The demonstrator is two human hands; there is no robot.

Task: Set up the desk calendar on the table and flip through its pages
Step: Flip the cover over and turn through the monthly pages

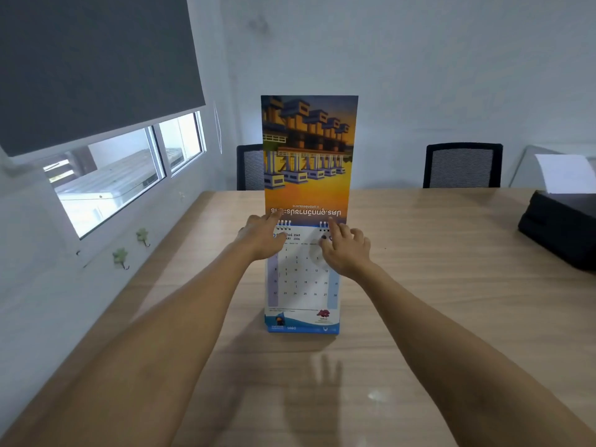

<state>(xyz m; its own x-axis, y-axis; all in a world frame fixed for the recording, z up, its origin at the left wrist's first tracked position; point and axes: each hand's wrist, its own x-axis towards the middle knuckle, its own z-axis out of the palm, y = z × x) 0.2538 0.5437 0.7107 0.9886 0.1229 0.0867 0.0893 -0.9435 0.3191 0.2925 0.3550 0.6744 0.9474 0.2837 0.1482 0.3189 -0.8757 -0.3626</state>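
The desk calendar (301, 285) stands on the wooden table (419, 301) in front of me, showing a white month grid with a blue strip at its foot. One page (308, 156), an orange picture of buildings seen upside down, stands straight up from the wire rings at the top. My left hand (263, 235) rests at the top left corner, fingertips touching the lower edge of the raised page. My right hand (346, 250) is at the top right corner, index finger by the rings. Neither hand closes around anything.
Two black mesh chairs (462, 164) stand behind the table's far edge. A black printer (561, 227) with white paper sits at the table's right. A wall with a window and grey blind (96, 66) runs along the left.
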